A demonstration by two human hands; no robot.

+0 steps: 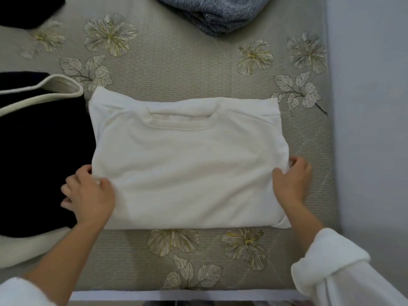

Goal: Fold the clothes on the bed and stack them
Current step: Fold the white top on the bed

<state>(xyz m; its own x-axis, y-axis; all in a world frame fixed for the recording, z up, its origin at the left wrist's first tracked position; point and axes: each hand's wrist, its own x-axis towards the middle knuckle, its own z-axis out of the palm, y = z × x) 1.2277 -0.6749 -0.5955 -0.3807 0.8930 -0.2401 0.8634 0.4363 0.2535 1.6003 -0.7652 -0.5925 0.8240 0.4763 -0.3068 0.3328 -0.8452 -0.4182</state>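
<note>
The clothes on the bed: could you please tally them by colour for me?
White: 1, the folded sweatshirt
Dark with cream trim: 1, the garment at left
Black: 1, the piece in the far left corner
Blue-grey: 1, the knit bundle
Total: 4

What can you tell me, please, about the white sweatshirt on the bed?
The white sweatshirt is folded into a rough rectangle, its ribbed crew neckline facing up at the far edge. It looks like soft, thick fleece. It lies flat on the floral bedspread, its left edge beside a dark garment. The left hand and right hand grip its two side edges.
</note>
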